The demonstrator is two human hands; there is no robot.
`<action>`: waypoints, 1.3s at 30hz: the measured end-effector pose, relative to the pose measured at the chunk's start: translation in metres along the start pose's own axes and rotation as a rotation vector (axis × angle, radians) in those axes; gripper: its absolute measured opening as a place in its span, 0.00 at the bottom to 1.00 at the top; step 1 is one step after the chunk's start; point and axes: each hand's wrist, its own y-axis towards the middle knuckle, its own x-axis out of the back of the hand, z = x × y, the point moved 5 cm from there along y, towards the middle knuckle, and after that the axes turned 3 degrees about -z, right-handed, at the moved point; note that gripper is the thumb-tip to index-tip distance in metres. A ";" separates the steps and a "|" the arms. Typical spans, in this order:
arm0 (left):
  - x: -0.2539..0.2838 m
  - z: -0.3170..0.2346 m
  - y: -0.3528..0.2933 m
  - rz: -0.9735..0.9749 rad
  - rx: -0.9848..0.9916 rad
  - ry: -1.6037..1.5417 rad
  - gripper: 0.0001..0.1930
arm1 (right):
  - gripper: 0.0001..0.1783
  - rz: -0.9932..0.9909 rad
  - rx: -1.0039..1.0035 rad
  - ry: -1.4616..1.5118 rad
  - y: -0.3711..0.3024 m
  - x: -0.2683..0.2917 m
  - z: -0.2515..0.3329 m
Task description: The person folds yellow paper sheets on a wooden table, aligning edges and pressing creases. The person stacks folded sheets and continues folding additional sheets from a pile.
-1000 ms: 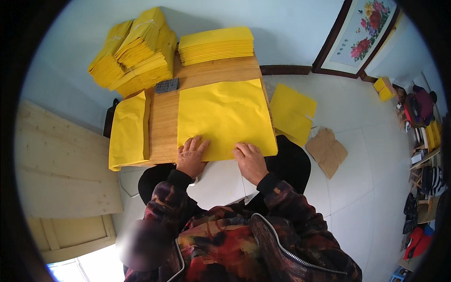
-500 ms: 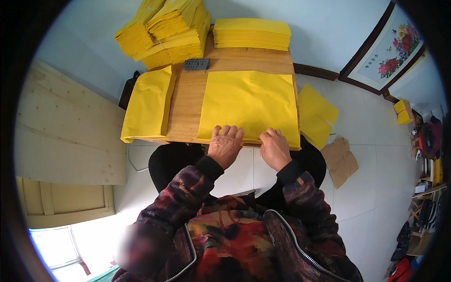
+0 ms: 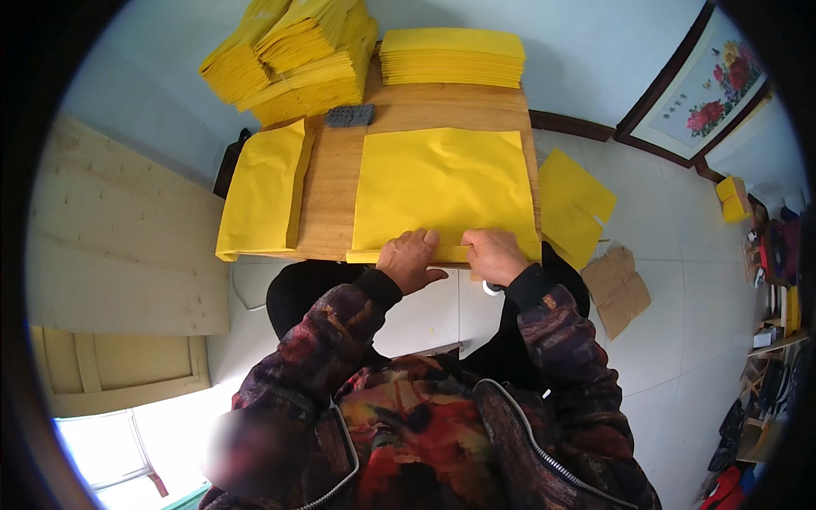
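A large yellow paper sheet (image 3: 442, 183) lies on the wooden table (image 3: 336, 195) in front of me, its near edge turned up in a narrow folded strip. My left hand (image 3: 410, 260) rests on this strip left of its middle, fingers laid over it and thumb apart. Close to its right, my right hand (image 3: 495, 256) is closed and pressed on the same strip, its fingertips hidden. Just below that hand shows a small white round thing (image 3: 491, 288); I cannot tell whether the hand holds it.
A folded yellow paper piece (image 3: 263, 187) lies at the table's left. Behind are a dark grey textured block (image 3: 350, 116), a neat yellow stack (image 3: 452, 58) and bundled yellow paper (image 3: 306, 64). Yellow paper (image 3: 576, 204) and brown paper (image 3: 616, 289) lie at the right, beyond the table.
The sheet's near edge now shows as a folded-up strip. My right hand has curled tighter, my left thumb has come out to the side, and the white round thing has come into view.
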 end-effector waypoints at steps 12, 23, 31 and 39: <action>0.004 0.003 0.015 0.108 -0.005 -0.078 0.24 | 0.19 -0.233 0.335 -0.215 -0.017 0.005 0.026; 0.005 0.012 0.022 0.244 -0.036 -0.196 0.22 | 0.20 0.199 0.270 -0.234 0.011 -0.007 0.021; 0.015 0.011 0.013 -0.190 -0.210 0.047 0.19 | 0.20 0.395 0.235 0.111 0.035 0.001 0.013; 0.000 0.016 0.022 0.223 -0.056 0.026 0.25 | 0.19 0.216 0.287 -0.208 0.021 0.014 0.024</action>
